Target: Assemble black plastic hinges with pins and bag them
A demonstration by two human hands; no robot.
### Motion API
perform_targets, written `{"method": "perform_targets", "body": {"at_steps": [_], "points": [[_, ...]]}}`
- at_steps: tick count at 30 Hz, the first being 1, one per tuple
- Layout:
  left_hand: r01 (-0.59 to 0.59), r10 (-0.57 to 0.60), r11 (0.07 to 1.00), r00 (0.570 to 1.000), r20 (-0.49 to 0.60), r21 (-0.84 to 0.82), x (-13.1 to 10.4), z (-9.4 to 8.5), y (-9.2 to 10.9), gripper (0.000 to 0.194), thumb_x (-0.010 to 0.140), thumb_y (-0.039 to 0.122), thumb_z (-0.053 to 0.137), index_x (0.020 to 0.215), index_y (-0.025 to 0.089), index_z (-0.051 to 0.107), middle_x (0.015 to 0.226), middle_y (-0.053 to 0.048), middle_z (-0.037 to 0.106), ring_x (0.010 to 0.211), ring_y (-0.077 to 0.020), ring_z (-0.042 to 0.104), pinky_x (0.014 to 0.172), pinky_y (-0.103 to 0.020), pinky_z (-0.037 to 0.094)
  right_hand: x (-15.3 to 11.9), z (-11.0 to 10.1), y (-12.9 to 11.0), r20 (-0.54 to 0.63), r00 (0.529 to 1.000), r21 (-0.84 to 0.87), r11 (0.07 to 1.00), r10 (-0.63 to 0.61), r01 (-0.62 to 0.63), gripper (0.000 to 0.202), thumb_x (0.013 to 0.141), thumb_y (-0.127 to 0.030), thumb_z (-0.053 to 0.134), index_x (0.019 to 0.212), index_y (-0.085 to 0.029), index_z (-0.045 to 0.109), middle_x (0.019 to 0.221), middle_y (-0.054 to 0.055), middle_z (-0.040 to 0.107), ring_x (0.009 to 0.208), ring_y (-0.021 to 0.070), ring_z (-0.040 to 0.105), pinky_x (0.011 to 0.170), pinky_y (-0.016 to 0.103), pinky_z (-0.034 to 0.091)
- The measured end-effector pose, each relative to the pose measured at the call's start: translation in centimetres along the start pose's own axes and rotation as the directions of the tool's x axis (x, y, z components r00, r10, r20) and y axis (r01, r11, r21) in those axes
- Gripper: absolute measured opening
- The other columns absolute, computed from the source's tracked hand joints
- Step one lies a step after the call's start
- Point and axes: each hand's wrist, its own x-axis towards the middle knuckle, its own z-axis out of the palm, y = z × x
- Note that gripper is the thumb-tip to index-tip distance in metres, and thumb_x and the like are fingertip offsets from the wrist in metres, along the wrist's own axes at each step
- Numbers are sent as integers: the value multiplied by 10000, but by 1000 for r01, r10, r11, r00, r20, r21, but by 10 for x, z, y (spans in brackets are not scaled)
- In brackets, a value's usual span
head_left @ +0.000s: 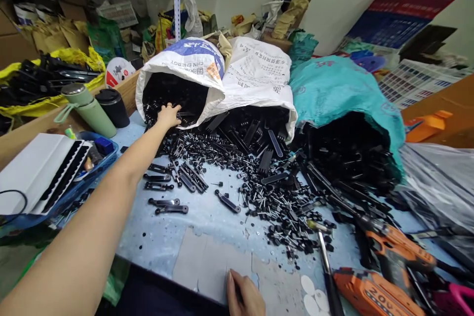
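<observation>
My left hand (169, 115) reaches out to the mouth of a white and blue woven sack (185, 61). Its fingers are spread over the small black parts (163, 91) inside, and nothing shows in its grip. At the bottom edge, my right hand (245, 296) rests by a grey mat (211, 261) with its fingers curled together. Whatever it may hold is hidden. Between the hands, several black lever-like pieces (168, 209) lie on the blue tabletop (148, 237). A large heap of black-headed pins and screws (274, 202) spreads to their right.
A second white sack (255, 66) and a teal sack (344, 84) spill black parts. At right lie an orange cordless drill (403, 244), a hammer (326, 261) and white discs (311, 301). A green flask (89, 111), black cup (113, 107) and blue basket (114, 150) stand left.
</observation>
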Motion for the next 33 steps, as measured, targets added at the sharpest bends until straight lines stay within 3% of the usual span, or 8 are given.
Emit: {"method": "perform_targets", "body": {"at_steps": [8, 15, 18, 21, 24, 26, 30, 33], "points": [[22, -28, 998, 994, 108, 55, -106, 4, -44, 311, 831, 259, 471, 1106, 146, 563, 1004, -142, 531, 948, -262, 567, 832, -348, 437, 2, -1, 0, 15, 996, 11, 996, -91, 90, 148, 814, -90, 569, 953, -133, 589, 619, 22, 539, 546, 114, 506, 545, 251, 413], [-170, 105, 952, 962, -251, -253, -199, -7, -11, 276, 918, 304, 339, 949, 133, 553, 993, -121, 550, 1003, -229, 520, 912, -359, 403, 23, -8, 1, 168, 981, 162, 979, 97, -125, 118, 868, -226, 514, 876, -166, 616, 778, 42, 648, 655, 116, 603, 614, 223, 486], [-353, 265, 812, 933, -245, -465, -256, -19, 18, 265, 882, 277, 436, 1109, 142, 457, 974, -85, 564, 885, -189, 560, 801, -313, 456, 66, -5, 13, 250, 960, 143, 976, 127, -166, 196, 872, -313, 491, 916, -173, 622, 777, 39, 645, 645, 124, 589, 631, 246, 486], [-514, 459, 719, 856, -236, -467, -312, -38, 45, 155, 879, 189, 401, 999, 164, 497, 1028, -98, 530, 920, -183, 551, 817, -312, 451, 131, 5, 36, 298, 947, 82, 985, 123, -153, 245, 858, -342, 473, 941, -162, 618, 866, 71, 639, 760, 157, 588, 668, 264, 479], [-523, 539, 750, 838, -85, -405, -351, -56, 63, 230, 809, 29, 356, 888, 178, 512, 1009, -96, 530, 827, -166, 559, 748, -283, 450, 201, 17, 64, 224, 953, -159, 972, 205, -172, 294, 815, -307, 516, 1042, -133, 586, 1070, 127, 595, 1042, 230, 517, 909, 347, 408], [-510, 555, 794, 830, 53, -331, -366, -59, 74, 380, 698, -72, 321, 899, 188, 512, 870, -77, 546, 763, -176, 553, 678, -270, 437, 241, 21, 81, 91, 917, -313, 885, 389, -344, 414, 823, -296, 508, 1190, -105, 496, 1184, 182, 527, 1165, 288, 422, 981, 436, 322], [-543, 615, 770, 772, 161, -335, -379, -37, 100, 520, 622, -88, 344, 1016, 206, 511, 809, -65, 553, 849, -202, 542, 750, -295, 433, 290, 16, 103, 1, 720, -180, 708, 694, -682, 594, 715, -169, 610, 1253, -33, 398, 1212, 261, 480, 1203, 359, 377, 1009, 535, 215], [-527, 614, 751, 779, 127, -397, -382, -6, 114, 398, 725, 1, 405, 1040, 220, 512, 854, -62, 549, 912, -202, 526, 877, -358, 410, 301, 7, 105, 58, 694, -27, 696, 717, -717, 568, 718, -169, 587, 1239, -34, 403, 1094, 213, 555, 1037, 276, 527, 947, 445, 359]]}}
